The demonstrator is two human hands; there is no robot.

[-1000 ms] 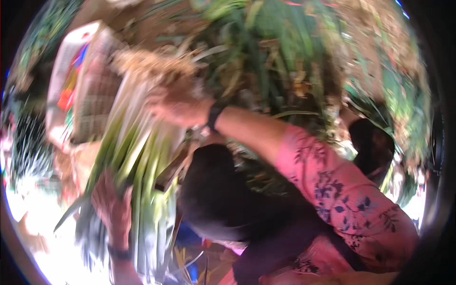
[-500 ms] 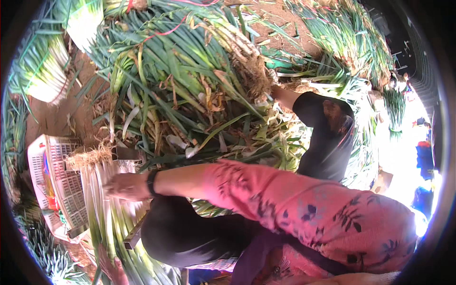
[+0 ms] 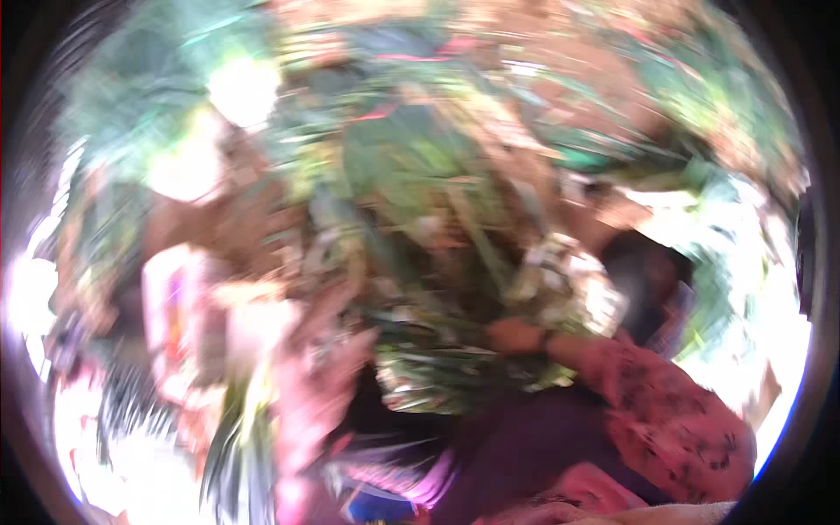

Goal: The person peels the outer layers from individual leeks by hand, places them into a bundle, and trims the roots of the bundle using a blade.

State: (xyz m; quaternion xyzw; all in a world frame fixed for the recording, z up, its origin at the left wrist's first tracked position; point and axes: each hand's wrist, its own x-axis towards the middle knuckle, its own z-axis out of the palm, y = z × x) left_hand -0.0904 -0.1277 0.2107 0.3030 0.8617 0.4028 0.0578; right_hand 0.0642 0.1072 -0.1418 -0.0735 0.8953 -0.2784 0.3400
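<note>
The picture is smeared by motion. My right hand (image 3: 516,334), with a dark band at the wrist and a pink flowered sleeve (image 3: 674,420) behind it, lies against a heap of green onions (image 3: 446,376) at the middle. Whether its fingers grip the stalks is lost in the blur. At the lower left, a pink smear that looks like my left hand (image 3: 319,394) is beside a bundle of long green stalks (image 3: 236,437). Its fingers cannot be made out.
Piles of green onions (image 3: 420,157) over brown earth fill the upper half. A pale crate (image 3: 179,319) shows as a blur at the left. Another person in dark clothing (image 3: 652,284) is at the right, beyond my right arm.
The view has swung sharply and blurred. My right hand has moved from the bundle by the crate at the left to the onion heap at the middle.
</note>
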